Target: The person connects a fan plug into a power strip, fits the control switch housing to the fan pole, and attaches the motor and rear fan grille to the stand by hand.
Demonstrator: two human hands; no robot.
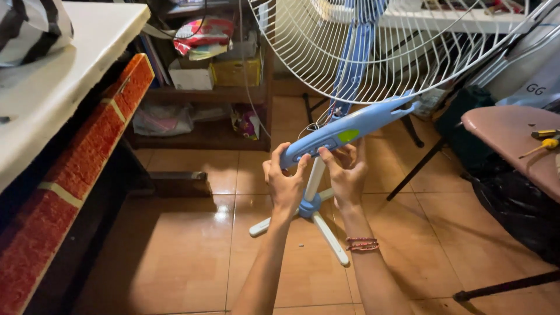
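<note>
1. The blue control housing (pixel 344 131) of a pedestal fan lay tilted across the middle of the view, its lower end held between both hands, its upper end running up and to the right under the white wire guard (pixel 373 52).
2. The left hand (pixel 284 184) was closed around the housing's lower end from below and the left, thumb up against its side.
3. The right hand (pixel 348 175) gripped just beside it on the right, fingers curled over the button panel, close to the green patch (pixel 348 135) above them.
4. Thin wires (pixel 318 123) hung loose just above the hands, where the housing met the fan's neck.
5. Judged from this, the step in hand was working on or seating the housing; the next move seemed to call for a steady two-handed hold, with care not to pinch the wires.
6. Below the wrists stood the white pole and cross base (pixel 315 213) on the tiled floor (pixel 186 256).
7. Well to the right, a yellow-handled screwdriver (pixel 545 143) lay on a pink seat (pixel 513 134).
</note>
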